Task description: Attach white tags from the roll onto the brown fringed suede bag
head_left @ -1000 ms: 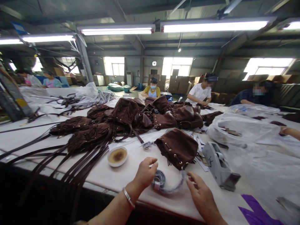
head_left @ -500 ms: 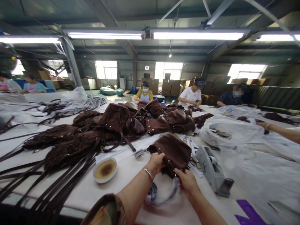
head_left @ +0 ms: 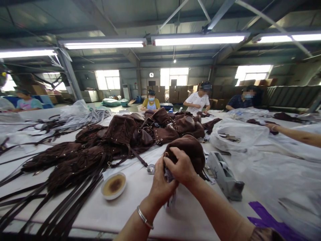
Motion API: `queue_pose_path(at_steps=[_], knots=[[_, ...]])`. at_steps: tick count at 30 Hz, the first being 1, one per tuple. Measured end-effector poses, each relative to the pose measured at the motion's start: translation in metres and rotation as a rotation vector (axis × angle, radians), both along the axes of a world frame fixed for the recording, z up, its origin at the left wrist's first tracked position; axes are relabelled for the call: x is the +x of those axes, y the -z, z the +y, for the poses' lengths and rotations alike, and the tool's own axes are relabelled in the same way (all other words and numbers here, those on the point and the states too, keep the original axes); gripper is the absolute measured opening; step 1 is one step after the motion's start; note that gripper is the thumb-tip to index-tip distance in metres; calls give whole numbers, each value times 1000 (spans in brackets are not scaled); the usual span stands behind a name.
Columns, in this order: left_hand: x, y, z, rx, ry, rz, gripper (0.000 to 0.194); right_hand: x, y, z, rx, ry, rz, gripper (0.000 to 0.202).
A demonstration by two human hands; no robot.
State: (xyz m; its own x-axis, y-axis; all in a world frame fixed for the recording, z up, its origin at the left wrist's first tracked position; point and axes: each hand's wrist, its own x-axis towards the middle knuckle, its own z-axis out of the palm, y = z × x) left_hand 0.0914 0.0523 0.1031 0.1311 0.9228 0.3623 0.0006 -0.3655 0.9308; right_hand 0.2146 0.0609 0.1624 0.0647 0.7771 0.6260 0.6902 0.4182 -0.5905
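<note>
A brown suede drawstring bag (head_left: 189, 149) is lifted just off the white table (head_left: 140, 214) in front of me. My right hand (head_left: 182, 169) grips its mouth from above. My left hand (head_left: 160, 185), with a metal bangle on the wrist, is closed just below it on a greyish plastic-wrapped bundle (head_left: 171, 201) that hangs down from between both hands. How far the bundle reaches into the bag is hidden by my fingers.
A pile of brown bags (head_left: 140, 129) and long dark straps (head_left: 62, 207) covers the left and middle. A small bowl (head_left: 113, 185) sits near my left wrist, a grey tape dispenser (head_left: 223, 174) on the right, clear plastic bags (head_left: 238, 134) beyond. Several people work at the far edge; another person's arm (head_left: 293, 134) reaches in from the right.
Both hands left the table, took the brown bag and raised it. The plastic-wrapped bundle that lay on the table is now up between my hands at the bag's mouth.
</note>
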Motion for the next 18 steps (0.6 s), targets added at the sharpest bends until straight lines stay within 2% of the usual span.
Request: queue_pose_path(at_steps=[2, 4, 7, 9, 11, 13, 14, 16, 18], knots=[[3, -9, 0, -132, -34, -274, 51, -15, -14, -3, 32, -165, -144, 34], [0, -19, -1, -320, 52, -552, 31, -20, -25, -2, 33, -332, -252, 36], [-9, -31, -7, -622, 121, -845, 21, -18, -39, 5, 27, -503, -308, 30], [-13, -33, -11, -740, 117, -958, 21, -14, -48, 9, 51, -549, -249, 27], [-16, -26, -10, -791, 156, -1023, 21, -11, -51, 11, 99, -495, -148, 25], [-18, -10, -4, -855, 187, -1048, 18, -2, -44, 10, 148, -347, -52, 24], [-20, 2, 0, -896, 168, -1036, 15, 4, -35, 7, 149, -265, -23, 24], [-29, 29, 7, -966, 63, -933, 11, 20, -5, -2, 74, -116, -12, 25], [-43, 57, 10, -997, -56, -779, 13, 37, 36, -19, -108, 10, -41, 30]])
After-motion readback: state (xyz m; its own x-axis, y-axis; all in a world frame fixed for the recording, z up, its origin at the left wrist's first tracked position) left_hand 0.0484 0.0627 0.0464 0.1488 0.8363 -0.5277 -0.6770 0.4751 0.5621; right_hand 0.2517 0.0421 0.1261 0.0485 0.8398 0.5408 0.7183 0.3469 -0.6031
